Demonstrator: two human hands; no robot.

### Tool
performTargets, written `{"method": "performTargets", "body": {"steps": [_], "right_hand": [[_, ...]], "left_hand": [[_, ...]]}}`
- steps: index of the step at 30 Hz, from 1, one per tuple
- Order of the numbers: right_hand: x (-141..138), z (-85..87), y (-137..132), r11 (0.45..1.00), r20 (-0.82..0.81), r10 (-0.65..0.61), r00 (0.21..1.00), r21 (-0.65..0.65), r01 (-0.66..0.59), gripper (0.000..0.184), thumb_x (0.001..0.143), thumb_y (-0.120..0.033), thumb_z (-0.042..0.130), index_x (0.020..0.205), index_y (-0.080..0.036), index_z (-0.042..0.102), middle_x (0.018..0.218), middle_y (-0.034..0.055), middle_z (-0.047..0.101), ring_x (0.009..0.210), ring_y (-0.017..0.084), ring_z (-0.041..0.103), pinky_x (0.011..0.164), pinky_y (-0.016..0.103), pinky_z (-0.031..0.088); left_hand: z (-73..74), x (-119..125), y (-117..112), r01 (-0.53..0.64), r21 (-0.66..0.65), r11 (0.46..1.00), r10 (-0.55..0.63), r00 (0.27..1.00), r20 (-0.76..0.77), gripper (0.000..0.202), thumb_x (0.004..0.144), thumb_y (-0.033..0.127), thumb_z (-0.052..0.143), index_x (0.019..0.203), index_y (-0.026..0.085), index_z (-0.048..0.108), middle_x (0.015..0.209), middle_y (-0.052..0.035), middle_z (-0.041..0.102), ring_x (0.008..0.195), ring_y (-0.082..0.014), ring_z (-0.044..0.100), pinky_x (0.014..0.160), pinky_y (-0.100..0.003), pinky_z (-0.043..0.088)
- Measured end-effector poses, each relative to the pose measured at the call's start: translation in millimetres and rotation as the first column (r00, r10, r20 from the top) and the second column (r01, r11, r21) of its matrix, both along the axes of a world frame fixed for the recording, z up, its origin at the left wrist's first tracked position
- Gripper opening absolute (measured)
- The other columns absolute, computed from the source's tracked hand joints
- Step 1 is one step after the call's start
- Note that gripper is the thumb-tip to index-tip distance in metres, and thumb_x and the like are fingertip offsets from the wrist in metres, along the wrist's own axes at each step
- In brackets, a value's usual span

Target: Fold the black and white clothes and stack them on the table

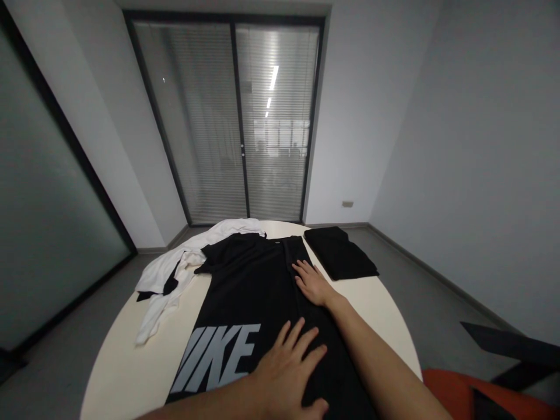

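A black T-shirt with large grey letters lies spread on a round cream table, its right side folded inward. My left hand lies flat on its lower part beside the letters, fingers spread and open. My right hand presses flat on the folded right edge farther up, fingers stretched out, holding nothing.
A crumpled white garment lies at the table's far left, partly under the black shirt's sleeve. A folded black garment sits at the far right. An orange chair stands at the lower right. Glass doors with blinds fill the far wall.
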State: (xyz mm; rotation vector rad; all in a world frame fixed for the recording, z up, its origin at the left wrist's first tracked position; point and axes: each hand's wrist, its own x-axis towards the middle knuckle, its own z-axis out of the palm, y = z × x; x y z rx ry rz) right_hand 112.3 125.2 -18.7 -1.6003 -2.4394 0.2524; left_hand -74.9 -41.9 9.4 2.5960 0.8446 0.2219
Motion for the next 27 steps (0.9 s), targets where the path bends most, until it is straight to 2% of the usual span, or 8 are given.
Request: {"method": "performTargets", "body": {"steps": [7, 11, 13, 15, 18, 21, 24, 27], "right_hand": [[-6.8, 19.5, 6.1, 1.000, 0.086, -0.019, 0.996, -0.011, 0.020, 0.046, 0.103, -0.032, 0.028, 0.137, -0.015, 0.054, 0.145, 0.0164, 0.053, 0.139, 0.027, 0.046, 0.118, 0.052, 0.023], [-12.3, 32.0, 26.4, 0.997, 0.140, -0.048, 0.989, -0.059, 0.056, 0.043, 0.103, -0.036, 0.031, 0.123, -0.014, 0.062, 0.125, 0.0183, 0.064, 0.115, 0.030, 0.063, 0.103, 0.046, 0.041], [-16.9, 34.5, 35.4, 0.993, 0.148, -0.090, 0.985, -0.061, 0.100, 0.045, 0.103, -0.039, 0.030, 0.121, -0.013, 0.063, 0.121, 0.0204, 0.065, 0.110, 0.032, 0.066, 0.097, 0.045, 0.045], [-22.7, 32.5, 38.9, 0.986, 0.147, -0.154, 0.977, -0.037, 0.161, 0.049, 0.104, -0.041, 0.027, 0.122, -0.012, 0.062, 0.124, 0.0226, 0.063, 0.112, 0.034, 0.064, 0.096, 0.047, 0.045], [-30.1, 20.8, 33.6, 0.966, 0.127, -0.259, 0.957, 0.040, 0.256, 0.050, 0.104, -0.043, 0.026, 0.128, -0.013, 0.058, 0.131, 0.0237, 0.058, 0.123, 0.036, 0.055, 0.098, 0.049, 0.043], [-30.8, 5.4, 25.1, 0.923, 0.076, -0.356, 0.931, 0.186, 0.337, 0.047, 0.103, -0.045, 0.031, 0.129, -0.015, 0.057, 0.131, 0.0218, 0.057, 0.123, 0.035, 0.052, 0.101, 0.049, 0.040], [-24.9, -4.6, 24.0, 0.888, 0.043, -0.400, 0.915, 0.266, 0.376, 0.047, 0.102, -0.045, 0.034, 0.127, -0.014, 0.060, 0.127, 0.0213, 0.058, 0.118, 0.035, 0.053, 0.101, 0.047, 0.040], [-18.6, -7.6, 28.7, 0.883, 0.026, -0.402, 0.915, 0.274, 0.380, 0.047, 0.102, -0.043, 0.035, 0.128, -0.012, 0.060, 0.127, 0.0214, 0.058, 0.118, 0.035, 0.052, 0.101, 0.045, 0.040]], "left_hand": [[-10.0, 29.0, -8.6, -0.054, -0.054, 0.997, 0.061, 0.989, 0.136, 0.082, 0.088, 0.063, 0.055, 0.153, 0.017, 0.036, 0.163, -0.0183, 0.026, 0.153, -0.0418, 0.009, 0.120, -0.067, 0.013], [3.2, 20.7, 16.2, -0.167, -0.098, 0.981, 0.183, 0.966, 0.183, 0.050, 0.091, 0.046, 0.057, 0.134, 0.020, 0.057, 0.149, -0.0113, 0.050, 0.141, -0.0314, 0.043, 0.116, -0.051, 0.036], [10.1, 4.5, 41.7, -0.341, -0.033, 0.939, 0.342, 0.923, 0.177, 0.045, 0.090, 0.040, 0.058, 0.130, 0.020, 0.060, 0.142, -0.0117, 0.056, 0.131, -0.0294, 0.052, 0.112, -0.047, 0.042], [12.9, -20.1, 71.8, -0.546, 0.070, 0.835, 0.534, 0.834, 0.142, 0.045, 0.090, 0.038, 0.057, 0.131, 0.018, 0.060, 0.148, -0.0150, 0.050, 0.137, -0.0328, 0.046, 0.113, -0.049, 0.038], [6.4, -68.6, 114.0, -0.813, 0.222, 0.538, 0.801, 0.576, 0.166, 0.048, 0.090, 0.035, 0.060, 0.134, 0.018, 0.059, 0.159, -0.0164, 0.035, 0.147, -0.0403, 0.030, 0.116, -0.054, 0.030], [-8.2, -118.1, 141.3, -0.936, 0.212, 0.282, 0.904, 0.333, 0.267, 0.048, 0.093, 0.036, 0.057, 0.138, 0.019, 0.058, 0.161, -0.0181, 0.028, 0.147, -0.0415, 0.028, 0.114, -0.054, 0.032], [-22.0, -152.3, 153.5, -0.971, 0.101, 0.216, 0.915, 0.237, 0.328, 0.046, 0.095, 0.034, 0.053, 0.138, 0.018, 0.058, 0.153, -0.0201, 0.041, 0.141, -0.0387, 0.039, 0.112, -0.051, 0.035], [-30.5, -165.9, 159.2, -0.972, 0.053, 0.227, 0.911, 0.231, 0.342, 0.042, 0.094, 0.032, 0.053, 0.132, 0.017, 0.063, 0.136, -0.0185, 0.059, 0.129, -0.0377, 0.052, 0.109, -0.052, 0.038]]}}
